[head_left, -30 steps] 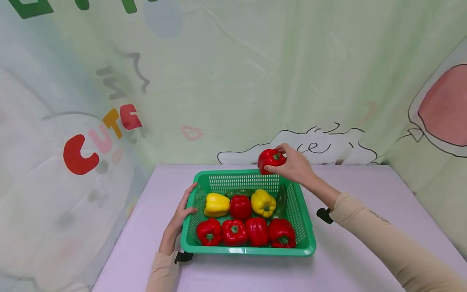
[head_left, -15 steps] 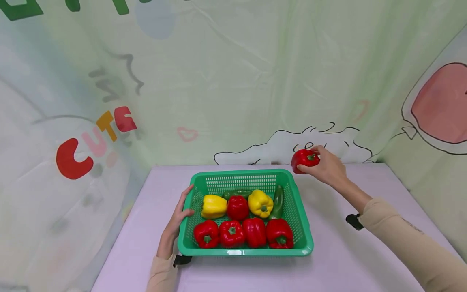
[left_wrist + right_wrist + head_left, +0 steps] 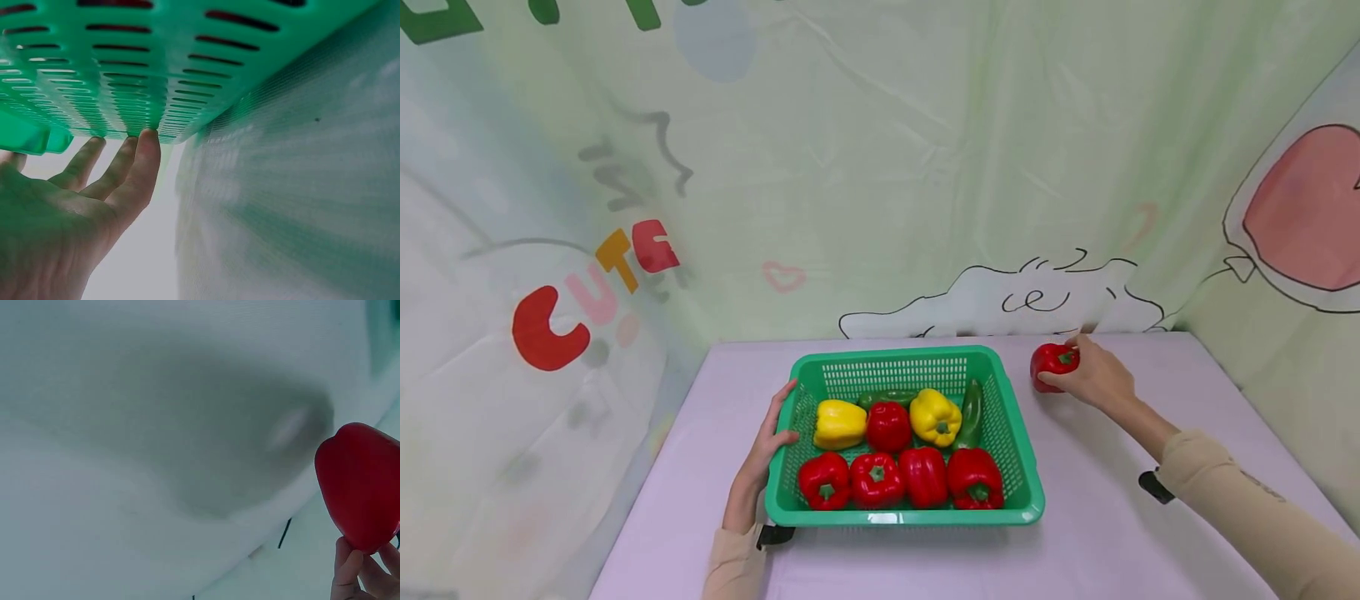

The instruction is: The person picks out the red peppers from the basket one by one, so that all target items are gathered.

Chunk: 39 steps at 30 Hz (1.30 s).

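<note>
A red bell pepper (image 3: 1051, 367) is pinched between the thumb and fingers of my right hand (image 3: 1093, 377), low over the table to the right of the green basket (image 3: 904, 518). In the right wrist view the pepper (image 3: 362, 487) hangs from the fingertips at the lower right, with a shadow on the cloth beside it. My left hand (image 3: 766, 446) holds the basket's left side, thumb over the rim. In the left wrist view its fingertips touch the perforated outer wall (image 3: 119, 81). Inside are several red bell peppers (image 3: 877, 481), two yellow ones (image 3: 840, 425) and two cucumbers (image 3: 972, 415).
The basket stands on a table with a pale lilac cloth (image 3: 1097, 517). A printed curtain (image 3: 880, 183) hangs right behind the table's back edge and along both sides. A black strap (image 3: 1156, 487) is on the right wrist.
My right hand has carried the red bell pepper from over the basket's back right corner, out to the right and down toward the table. The left hand stays on the basket.
</note>
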Each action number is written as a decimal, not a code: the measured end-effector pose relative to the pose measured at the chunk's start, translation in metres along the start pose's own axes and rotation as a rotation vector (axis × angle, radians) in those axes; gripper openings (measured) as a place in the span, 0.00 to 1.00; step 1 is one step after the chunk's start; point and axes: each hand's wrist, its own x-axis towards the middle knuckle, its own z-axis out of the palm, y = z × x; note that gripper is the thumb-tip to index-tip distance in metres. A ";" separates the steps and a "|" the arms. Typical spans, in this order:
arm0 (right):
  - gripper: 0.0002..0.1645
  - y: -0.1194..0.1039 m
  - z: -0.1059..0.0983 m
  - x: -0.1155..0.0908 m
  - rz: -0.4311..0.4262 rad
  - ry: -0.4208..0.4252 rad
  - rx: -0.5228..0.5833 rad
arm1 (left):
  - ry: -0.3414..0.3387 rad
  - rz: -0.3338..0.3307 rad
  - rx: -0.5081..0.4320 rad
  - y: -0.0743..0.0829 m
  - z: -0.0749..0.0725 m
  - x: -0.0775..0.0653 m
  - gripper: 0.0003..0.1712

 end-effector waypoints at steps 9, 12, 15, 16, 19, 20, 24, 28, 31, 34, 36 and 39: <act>0.46 0.014 0.006 -0.003 0.032 -0.036 -0.020 | 0.013 -0.009 -0.005 0.001 0.000 -0.004 0.49; 0.47 0.015 0.005 -0.001 0.039 -0.036 -0.025 | 0.015 -0.003 -0.002 0.001 0.001 -0.003 0.49; 0.47 0.013 0.003 -0.001 0.040 -0.038 -0.023 | 0.017 0.000 0.005 0.000 0.000 -0.003 0.48; 0.47 0.013 0.002 -0.001 0.037 -0.040 -0.021 | 0.016 0.001 0.005 0.000 0.000 -0.002 0.48; 0.46 0.010 0.001 -0.002 0.026 -0.037 -0.012 | 0.016 -0.001 0.009 0.000 0.000 -0.002 0.48; 0.46 0.010 0.000 -0.002 0.021 -0.036 -0.011 | 0.016 -0.001 0.009 0.000 0.001 -0.002 0.48; 0.44 0.005 -0.002 -0.002 0.008 -0.023 -0.013 | 0.016 -0.010 0.008 0.000 0.002 -0.002 0.49; 0.42 -0.008 -0.012 -0.002 -0.020 0.000 -0.010 | 0.006 -0.015 0.005 0.000 0.003 -0.002 0.48; 0.42 -0.028 -0.021 -0.001 -0.051 -0.001 -0.004 | 0.004 -0.006 0.004 0.001 0.002 0.000 0.48; 0.40 -0.052 -0.027 0.000 -0.099 -0.020 -0.001 | 0.008 0.000 0.005 0.001 0.002 0.001 0.48; 0.40 -0.068 -0.027 0.000 -0.138 -0.038 -0.004 | 0.008 -0.001 0.007 0.002 0.001 0.002 0.49; 0.38 -0.092 -0.024 0.000 -0.203 -0.073 -0.005 | 0.004 -0.006 0.011 0.001 0.000 0.003 0.49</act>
